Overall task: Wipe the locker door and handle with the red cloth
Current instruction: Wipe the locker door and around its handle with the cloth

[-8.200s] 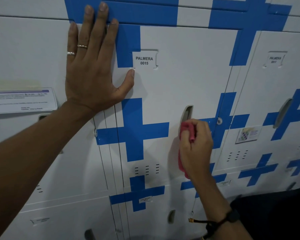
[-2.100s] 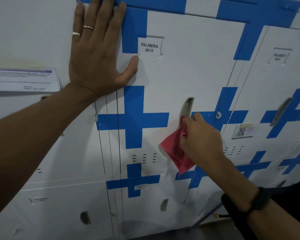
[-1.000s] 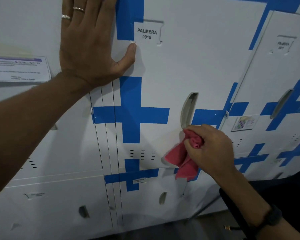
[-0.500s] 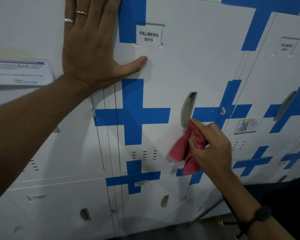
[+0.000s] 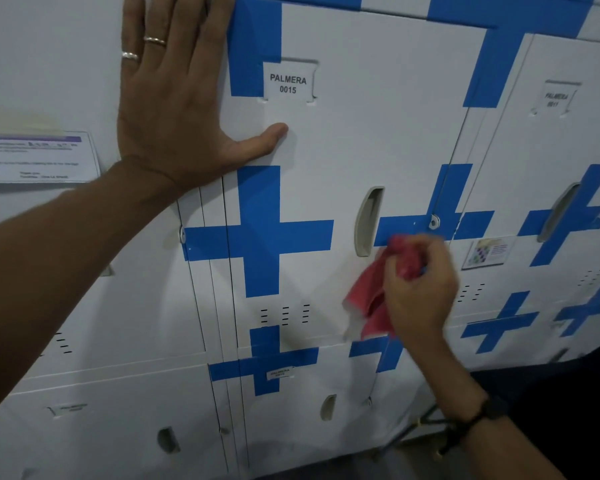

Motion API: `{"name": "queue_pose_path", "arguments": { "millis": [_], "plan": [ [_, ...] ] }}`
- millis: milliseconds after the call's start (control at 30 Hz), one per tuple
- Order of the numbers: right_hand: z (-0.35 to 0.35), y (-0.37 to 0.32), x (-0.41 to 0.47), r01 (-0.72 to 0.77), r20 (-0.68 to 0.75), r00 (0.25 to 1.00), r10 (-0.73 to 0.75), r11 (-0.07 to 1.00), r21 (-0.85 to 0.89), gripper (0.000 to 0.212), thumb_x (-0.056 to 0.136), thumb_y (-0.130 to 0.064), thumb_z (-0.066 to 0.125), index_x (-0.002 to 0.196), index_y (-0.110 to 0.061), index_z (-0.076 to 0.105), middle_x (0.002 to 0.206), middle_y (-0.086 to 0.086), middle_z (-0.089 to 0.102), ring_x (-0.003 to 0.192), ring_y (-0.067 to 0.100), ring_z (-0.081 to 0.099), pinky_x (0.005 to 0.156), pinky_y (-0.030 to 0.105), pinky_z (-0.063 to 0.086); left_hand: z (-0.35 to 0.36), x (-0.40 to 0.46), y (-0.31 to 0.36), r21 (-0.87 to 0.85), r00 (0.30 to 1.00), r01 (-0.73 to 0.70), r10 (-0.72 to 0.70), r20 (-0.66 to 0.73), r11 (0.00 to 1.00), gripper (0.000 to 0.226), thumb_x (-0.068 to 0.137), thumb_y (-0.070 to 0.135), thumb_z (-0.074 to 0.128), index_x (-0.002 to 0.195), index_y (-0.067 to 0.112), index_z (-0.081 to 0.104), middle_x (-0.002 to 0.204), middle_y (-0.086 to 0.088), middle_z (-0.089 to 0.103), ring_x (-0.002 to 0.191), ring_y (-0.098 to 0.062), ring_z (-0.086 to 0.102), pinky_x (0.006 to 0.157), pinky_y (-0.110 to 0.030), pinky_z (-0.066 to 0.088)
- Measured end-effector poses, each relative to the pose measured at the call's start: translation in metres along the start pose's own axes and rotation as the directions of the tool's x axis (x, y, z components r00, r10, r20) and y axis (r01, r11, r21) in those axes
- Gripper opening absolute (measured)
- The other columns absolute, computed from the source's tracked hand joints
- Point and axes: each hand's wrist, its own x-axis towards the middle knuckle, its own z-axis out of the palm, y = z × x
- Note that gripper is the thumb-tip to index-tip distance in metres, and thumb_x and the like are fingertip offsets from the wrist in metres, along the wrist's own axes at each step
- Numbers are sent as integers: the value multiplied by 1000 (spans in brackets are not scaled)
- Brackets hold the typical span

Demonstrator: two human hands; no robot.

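Observation:
The white locker door [image 5: 378, 140] labelled PALMERA 0015 carries blue tape crosses and a recessed grey handle [image 5: 368, 220] at mid-height. My right hand [image 5: 420, 289] is shut on the red cloth [image 5: 371, 292] and presses it against the door just below and right of the handle, over the blue tape by the lock. A loose corner of the cloth hangs down to the left. My left hand [image 5: 177, 102] lies flat with fingers spread on the upper left edge of the door, thumb pointing right under the label.
Neighbouring lockers [image 5: 561, 150] with the same blue crosses and handles stand right, left and below. A paper notice [image 5: 35, 157] is stuck on the left locker. A small coloured sticker [image 5: 485, 252] sits right of the lock. Dark floor shows at the bottom right.
My right hand has carried the cloth slightly right, from the handle's lower end onto the blue tape beside the lock. My left hand stays flat on the door.

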Motion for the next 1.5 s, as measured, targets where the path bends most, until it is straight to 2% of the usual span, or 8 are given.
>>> {"name": "queue_pose_path", "arguments": {
  "millis": [167, 400, 600, 733, 900, 1133, 1267, 1500],
  "plan": [
    [9, -68, 84, 193, -323, 940, -112, 954, 230, 31, 92, -2, 63, 120, -7, 52, 117, 1, 52, 100, 12, 60, 85, 26, 58, 0, -1, 1, -6, 1000, -6, 6, -13, 1000, 112, 96, 90, 42, 169, 5, 27, 175, -17, 26, 164, -39, 22, 135, -48, 6],
    [51, -48, 16, 260, -3, 965, -261, 961, -93, 56, 101, -3, 54, 156, -8, 43, 154, 17, 39, 143, 28, 38, 122, 42, 33, 0, 2, -1, 20, 999, -24, 25, -23, 1000, 111, 97, 88, 44, 169, 5, 27, 176, -19, 23, 164, -41, 20, 134, -58, 12],
    [47, 1, -43, 213, 154, 970, -189, 963, -162, 50, 108, -27, 43, 156, -12, 45, 157, 5, 37, 143, 27, 39, 117, 49, 43, 2, 2, 0, 7, 999, -36, 37, -20, 999, 112, 97, 88, 46, 169, 6, 25, 177, -18, 21, 165, -41, 19, 135, -59, 12],
    [44, -2, -24, 97, 65, 993, -102, 992, 74, 46, 108, -18, 47, 153, -8, 44, 139, -39, 36, 133, -5, 44, 105, 26, 53, 2, 1, -1, 9, 998, -45, 45, -43, 999, 111, 97, 86, 48, 169, 4, 26, 176, -20, 22, 164, -44, 20, 134, -61, 14],
    [36, -45, 45, 197, -138, 974, -178, 970, 141, 49, 107, -3, 41, 156, -1, 39, 153, 18, 39, 145, 26, 40, 118, 43, 44, 2, 2, 0, -5, 998, -37, 37, -45, 999, 110, 97, 86, 48, 169, 4, 27, 176, -20, 23, 164, -44, 21, 134, -60, 12],
    [49, -34, 69, 230, 21, 972, -234, 928, -295, 61, 108, -25, 38, 165, -14, 19, 174, 13, 9, 160, 42, 0, 130, 55, 6, 3, 2, -1, 6, 999, -27, 27, -31, 1000, 110, 97, 87, 45, 170, 7, 25, 177, -18, 20, 165, -41, 18, 135, -57, 9],
    [52, -9, 26, 183, 96, 982, -162, 943, -279, 63, 111, -27, 28, 165, -8, 3, 174, 15, -5, 160, 36, -11, 131, 51, -2, 3, 1, -1, 3, 999, -22, 22, -23, 1000, 110, 97, 87, 43, 170, 7, 23, 177, -17, 19, 166, -40, 17, 135, -56, 9],
    [64, 35, -71, -59, 141, 984, 106, 951, -303, 67, 109, -48, 15, 161, -30, -22, 171, -5, -20, 161, 29, -8, 127, 60, 17, 1, 1, 0, 2, 999, -25, 25, -40, 1000, 109, 98, 86, 45, 169, 6, 26, 176, -18, 22, 165, -41, 20, 135, -57, 11]
  ]
}}
